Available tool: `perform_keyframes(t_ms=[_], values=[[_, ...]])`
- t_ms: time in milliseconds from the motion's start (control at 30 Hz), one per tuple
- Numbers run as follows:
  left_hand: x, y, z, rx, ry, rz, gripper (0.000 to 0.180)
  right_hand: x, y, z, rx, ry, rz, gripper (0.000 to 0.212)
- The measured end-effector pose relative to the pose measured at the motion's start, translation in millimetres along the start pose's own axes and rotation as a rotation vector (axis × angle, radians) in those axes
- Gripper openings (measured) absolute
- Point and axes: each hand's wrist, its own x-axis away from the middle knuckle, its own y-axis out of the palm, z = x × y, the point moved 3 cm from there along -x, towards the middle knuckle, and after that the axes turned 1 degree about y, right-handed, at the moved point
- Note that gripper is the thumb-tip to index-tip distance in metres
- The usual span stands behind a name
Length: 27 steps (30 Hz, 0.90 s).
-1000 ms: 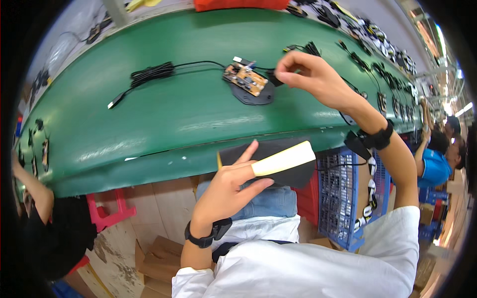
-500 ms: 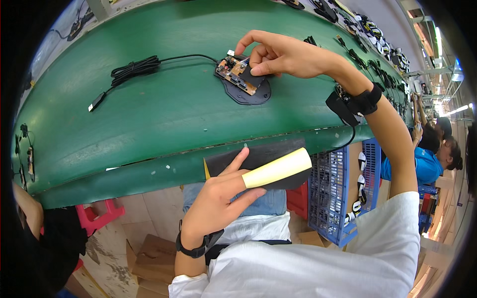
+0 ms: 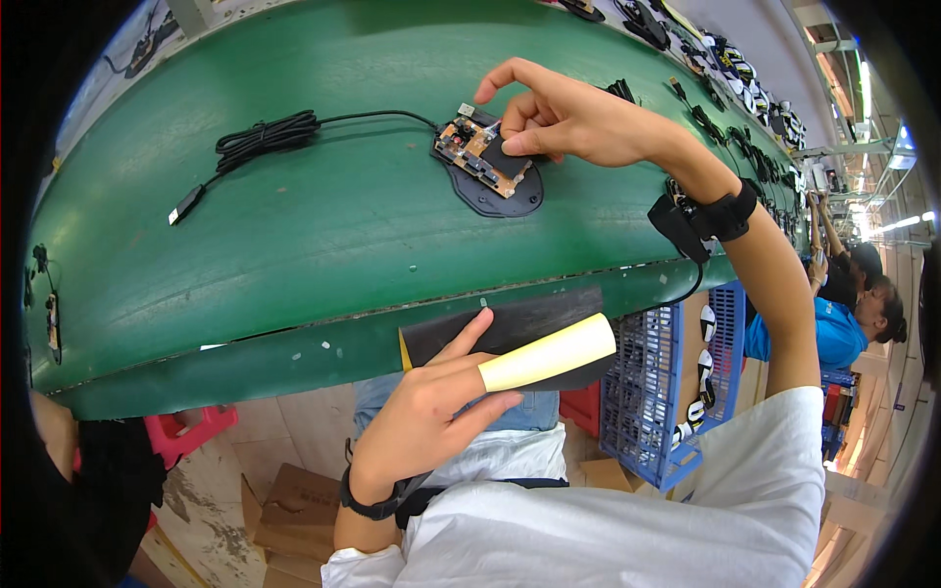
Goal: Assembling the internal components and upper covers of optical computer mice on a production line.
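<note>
On the green work surface lies an opened computer mouse: a black base [image 3: 495,203] with an orange-brown circuit board [image 3: 459,142] on it. A small black square pad [image 3: 505,159] lies against the board. My right hand [image 3: 564,122] presses this pad with the thumb, other fingers curled beside it and the index finger raised. At the table's near edge my left hand [image 3: 421,412] grips a black sheet [image 3: 461,333] with a curled pale yellow backing [image 3: 549,355], between thumb and fingers. A bundled black cable [image 3: 265,139] runs leftward from the mouse, ending in a USB plug [image 3: 183,208].
Several mice parts and cables [image 3: 730,137] line the far right. A blue crate [image 3: 642,402] with white-and-black parts stands below the table at right. A pink stool [image 3: 191,431] and a cardboard box [image 3: 294,510] are lower left. A person in blue [image 3: 823,328] sits at far right.
The mouse and my right hand have shifted slightly right and down in view. The black pad now lies flatter over the board. My left hand still grips the sheet.
</note>
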Motion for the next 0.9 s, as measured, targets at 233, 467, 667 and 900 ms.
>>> perform_keyframes(t_ms=[233,467,667,900], values=[[2.8,1.2,-2.2,-0.011,0.021,0.007,0.022,-0.2,0.8,3.8,-0.022,-0.001,-0.004,0.043],[6.8,2.0,-1.2,-0.008,0.037,0.014,0.025,0.7,2.8,13.1,0.038,-0.069,0.043,0.044],[-5.9,13.3,-15.9,0.061,0.219,0.070,0.015,17.7,-1.5,29.7,0.105,0.005,0.205,0.047],[0.3,8.3,-16.0,0.068,0.210,0.092,0.028,34.1,9.0,42.9,0.610,-0.243,0.508,0.027]])
